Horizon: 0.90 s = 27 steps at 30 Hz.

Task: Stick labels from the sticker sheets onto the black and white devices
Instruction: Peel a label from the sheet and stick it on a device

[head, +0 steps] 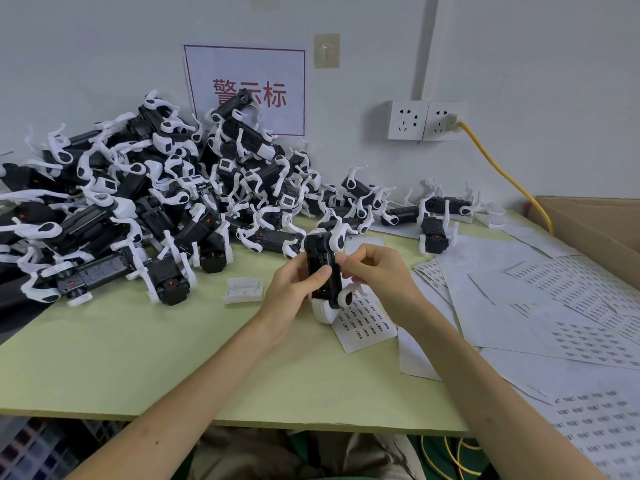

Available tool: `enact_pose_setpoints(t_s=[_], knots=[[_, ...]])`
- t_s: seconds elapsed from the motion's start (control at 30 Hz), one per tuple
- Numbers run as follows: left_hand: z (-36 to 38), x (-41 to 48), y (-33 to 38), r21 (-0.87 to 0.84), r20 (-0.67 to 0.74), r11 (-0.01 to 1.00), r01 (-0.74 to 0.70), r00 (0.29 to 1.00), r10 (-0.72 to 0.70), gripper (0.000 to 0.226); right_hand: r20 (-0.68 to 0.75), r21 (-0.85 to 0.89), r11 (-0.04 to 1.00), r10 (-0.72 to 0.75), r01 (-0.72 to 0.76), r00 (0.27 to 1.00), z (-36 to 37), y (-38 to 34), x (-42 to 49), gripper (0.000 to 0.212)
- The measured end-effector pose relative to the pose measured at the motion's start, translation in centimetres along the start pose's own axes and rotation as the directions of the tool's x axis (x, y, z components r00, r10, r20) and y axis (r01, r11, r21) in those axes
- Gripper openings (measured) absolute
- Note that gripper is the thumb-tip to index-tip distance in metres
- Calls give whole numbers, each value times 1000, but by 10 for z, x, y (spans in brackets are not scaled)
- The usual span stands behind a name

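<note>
My left forearm (207, 368) and right forearm (485, 375) reach in over the near edge of the bench (156, 358). My left grip (298, 282) is wrapped round the black and white device (322, 289), fingers curled behind it and thumb pressed flat on its black face, holding it upright with its white end down near the bench. My right grip (377, 271) meets it from the other side, thumb and forefinger pinched on its upper right edge. Whether a label sits under those fingertips is too small to tell.

I judge this as the sticking step itself: one device in hand, a label being placed or rubbed down. Next I need a firm press along the label, then to lay this device aside and peel another.

Just behind the device lies the sticker sheet (363, 323), partly peeled, with rows of small dark labels left. More sheets (571, 306) spread to my right toward a cardboard box (595, 230). A small white plastic part (243, 289) lies to the left, and beyond it the heap of devices (138, 202) against the wall.
</note>
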<state>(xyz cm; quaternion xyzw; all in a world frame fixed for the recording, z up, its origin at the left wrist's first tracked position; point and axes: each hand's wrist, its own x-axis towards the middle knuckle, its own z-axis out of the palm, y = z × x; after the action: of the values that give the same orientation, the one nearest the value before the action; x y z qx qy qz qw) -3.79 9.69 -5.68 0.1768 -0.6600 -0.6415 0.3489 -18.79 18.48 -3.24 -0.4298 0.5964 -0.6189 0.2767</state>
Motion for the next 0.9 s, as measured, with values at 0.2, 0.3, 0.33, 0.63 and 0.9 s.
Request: enact_pose_setpoints(t_s=[0.2, 0.3, 0.33, 0.63, 0.9], knots=[[-1, 2, 4, -176, 38, 970, 167, 986, -162, 30, 121, 98, 995, 0, -12, 993, 3, -3, -4, 16], [-3, 2, 5, -286, 121, 928, 239, 970, -212, 30, 164, 113, 993, -7, -12, 986, 4, -3, -4, 15], [-3, 3, 5, -298, 135, 924, 241, 968, -209, 31, 168, 121, 993, -14, -6, 986, 4, -3, -4, 16], [3, -1, 6, -89, 129, 979, 184, 977, -172, 38, 182, 96, 994, -74, 57, 981, 6, 1, -3, 18], [3, 1, 5, 45, 49, 977, 211, 976, -213, 31, 229, 78, 995, -72, 55, 971, 8, 3, -4, 22]])
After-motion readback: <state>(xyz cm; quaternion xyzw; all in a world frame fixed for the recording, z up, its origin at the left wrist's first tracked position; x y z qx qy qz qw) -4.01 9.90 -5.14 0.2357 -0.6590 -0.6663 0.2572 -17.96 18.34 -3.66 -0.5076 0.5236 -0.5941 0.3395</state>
